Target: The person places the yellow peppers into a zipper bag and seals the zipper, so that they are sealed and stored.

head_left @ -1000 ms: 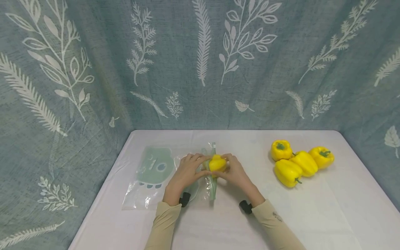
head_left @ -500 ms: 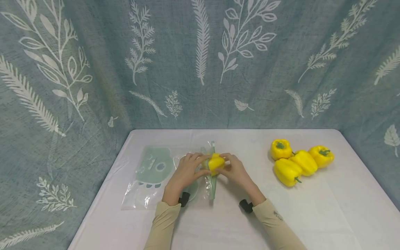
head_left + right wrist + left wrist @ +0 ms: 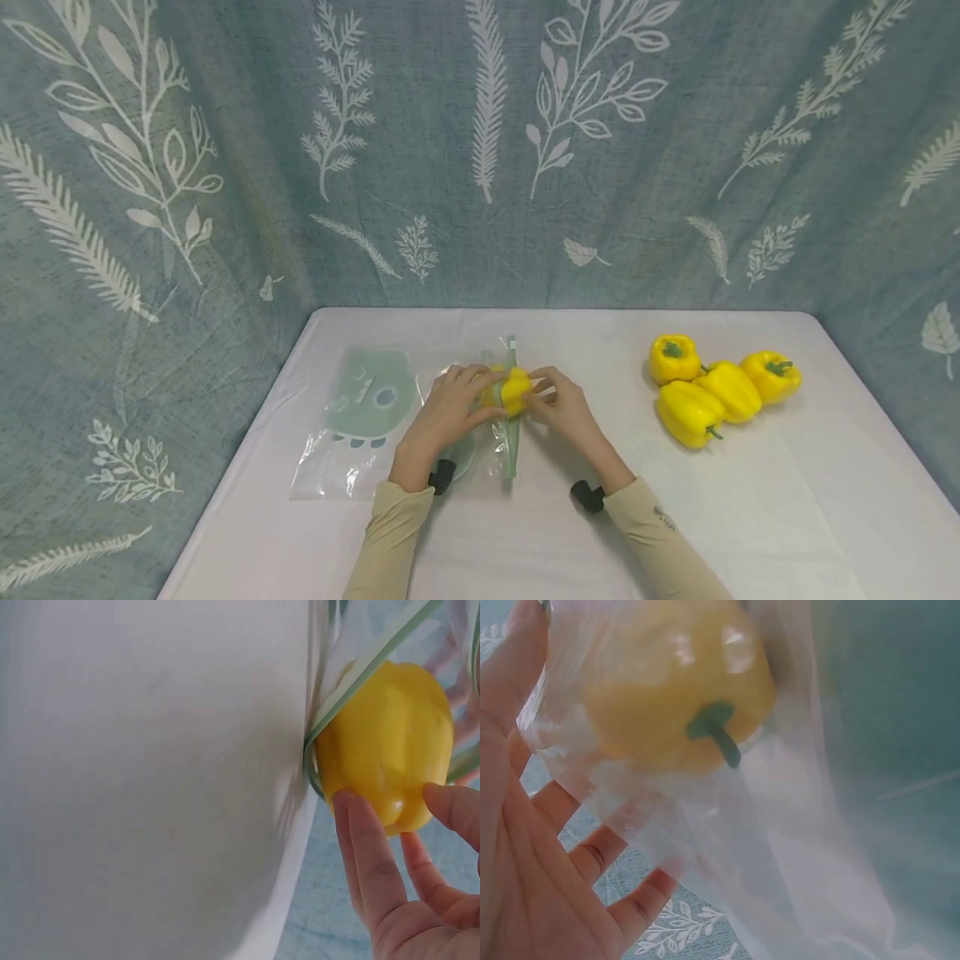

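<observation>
A clear zip bag (image 3: 318,467) printed with a green cartoon figure lies flat at the left, its green-edged mouth raised toward the right. My left hand (image 3: 448,408) grips the bag beside that mouth, thumb and forefinger spread across the opening. A yellow bell pepper (image 3: 516,393) sits partly inside, stem end first. Through the plastic in the left wrist view, the pepper's green stem (image 3: 716,727) shows. My right hand (image 3: 564,414) holds the pepper's blunt end with thumb and fingertips. In the right wrist view the bag's green rim (image 3: 375,664) crosses around the pepper.
Several more yellow bell peppers (image 3: 727,392) lie in a cluster at the right of the white-covered table (image 3: 787,492). A blue-green curtain (image 3: 480,158) with white leaf patterns hangs behind the table and along both sides.
The pepper has moved left, deeper into the bag's mouth, with my right hand following behind it. My left hand has stayed nearly in place at the opening.
</observation>
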Tool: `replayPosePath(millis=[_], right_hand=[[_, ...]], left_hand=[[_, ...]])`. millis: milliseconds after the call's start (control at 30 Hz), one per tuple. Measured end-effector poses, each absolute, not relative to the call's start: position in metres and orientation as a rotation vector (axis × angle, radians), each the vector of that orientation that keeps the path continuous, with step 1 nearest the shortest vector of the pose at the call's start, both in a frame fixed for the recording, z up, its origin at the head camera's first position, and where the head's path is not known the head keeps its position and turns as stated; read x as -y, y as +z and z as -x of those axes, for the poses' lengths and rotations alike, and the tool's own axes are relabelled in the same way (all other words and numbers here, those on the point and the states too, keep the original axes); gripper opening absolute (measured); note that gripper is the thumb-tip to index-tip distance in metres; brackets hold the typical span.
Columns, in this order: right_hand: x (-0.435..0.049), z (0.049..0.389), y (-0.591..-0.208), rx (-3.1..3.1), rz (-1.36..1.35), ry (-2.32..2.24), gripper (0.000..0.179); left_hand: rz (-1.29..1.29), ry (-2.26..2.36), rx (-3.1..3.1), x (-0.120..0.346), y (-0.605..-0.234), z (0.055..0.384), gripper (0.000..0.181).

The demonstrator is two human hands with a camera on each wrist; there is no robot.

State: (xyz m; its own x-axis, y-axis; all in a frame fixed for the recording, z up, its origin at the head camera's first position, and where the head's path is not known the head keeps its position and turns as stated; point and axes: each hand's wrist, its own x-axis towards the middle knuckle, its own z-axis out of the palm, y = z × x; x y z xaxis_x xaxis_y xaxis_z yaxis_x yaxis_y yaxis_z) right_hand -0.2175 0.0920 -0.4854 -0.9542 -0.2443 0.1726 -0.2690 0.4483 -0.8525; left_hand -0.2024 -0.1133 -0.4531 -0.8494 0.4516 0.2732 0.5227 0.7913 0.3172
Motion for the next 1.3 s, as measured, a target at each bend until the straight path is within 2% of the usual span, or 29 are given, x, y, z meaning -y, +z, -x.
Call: replayPosePath(millis=[267, 533, 1300], right_hand=[[-0.09, 0.217, -0.484, 2.672, -0.433, 1.663, 0.032], [-0.091, 0.22, -0.486, 2.708, -0.451, 1.688, 0.051], [-0.088, 0.228, -0.493, 2.778, -0.517, 1.737, 0.051]], left_hand=[[0.747, -0.559, 2.834, 0.112, -0.452, 0.204, 0.058], [0.747, -0.574, 2.83, 0.112, -0.451, 0.203, 0.057], [0.772, -0.598, 2.797, 0.111, -0.453, 0.202, 0.057]])
